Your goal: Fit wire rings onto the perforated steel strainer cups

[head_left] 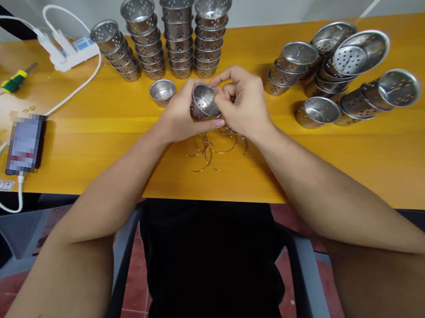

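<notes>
My left hand (177, 116) is wrapped round a small perforated metal cup (204, 102), whose open mouth tilts up toward me. At the cup's right rim, my right hand (245, 102) has its thumb and fingers bent into a pinch. Whatever lies between those fingertips is too small to make out. Several thin curved metal wires (208, 153) lie on the table just under both hands. Left of the held cup, a single similar cup (162, 92) stands upright near my left fingers.
Stacks of perforated cups (210, 35) rise behind my hands, and more stacks (327, 69) stand at right, some leaning. On the left are a power strip (78, 54) with white cables, a green-and-yellow screwdriver (17, 81) and a phone (26, 144). The yellow table (377, 163) ends before my lap.
</notes>
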A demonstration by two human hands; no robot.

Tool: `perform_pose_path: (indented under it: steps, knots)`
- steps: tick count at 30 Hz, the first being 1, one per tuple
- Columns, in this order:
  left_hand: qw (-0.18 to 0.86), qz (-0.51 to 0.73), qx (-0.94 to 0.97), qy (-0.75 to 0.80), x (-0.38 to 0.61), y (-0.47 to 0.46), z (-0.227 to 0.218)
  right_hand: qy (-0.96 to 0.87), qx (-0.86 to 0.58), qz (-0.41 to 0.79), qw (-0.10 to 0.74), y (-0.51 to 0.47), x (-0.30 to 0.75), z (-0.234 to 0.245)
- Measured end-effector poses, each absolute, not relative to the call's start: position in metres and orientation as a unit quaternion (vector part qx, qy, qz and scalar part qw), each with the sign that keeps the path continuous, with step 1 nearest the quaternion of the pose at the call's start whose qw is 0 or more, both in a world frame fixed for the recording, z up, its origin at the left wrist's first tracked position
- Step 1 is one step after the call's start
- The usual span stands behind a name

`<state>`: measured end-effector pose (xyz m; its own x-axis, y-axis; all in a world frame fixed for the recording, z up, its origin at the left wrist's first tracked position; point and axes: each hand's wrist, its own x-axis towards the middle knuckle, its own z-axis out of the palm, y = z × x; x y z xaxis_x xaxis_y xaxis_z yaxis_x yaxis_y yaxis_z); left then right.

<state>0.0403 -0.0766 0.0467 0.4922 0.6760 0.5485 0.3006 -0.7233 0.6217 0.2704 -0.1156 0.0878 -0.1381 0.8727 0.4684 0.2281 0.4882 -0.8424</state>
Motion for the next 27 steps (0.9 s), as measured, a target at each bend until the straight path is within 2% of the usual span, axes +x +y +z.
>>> perform_pose_path:
  steps: [8,12,18,27]
  knots:
    - [0.366,0.424,0.766,0.315,0.035,-0.069,0.04,-0.689,-0.298,0.468,0.466,-0.117,0.286,0.111]
    - [0.403,0.418,0.753,0.308,0.034,-0.067,0.04,-0.696,-0.269,0.491,0.449,-0.115,0.289,0.109]
    - [0.354,0.433,0.777,0.289,0.034,-0.069,0.037,-0.685,-0.291,0.484,0.46,-0.111,0.285,0.102]
    - [0.303,0.407,0.788,0.35,0.034,-0.077,0.049,-0.68,-0.319,0.487,0.447,-0.116,0.281,0.106]
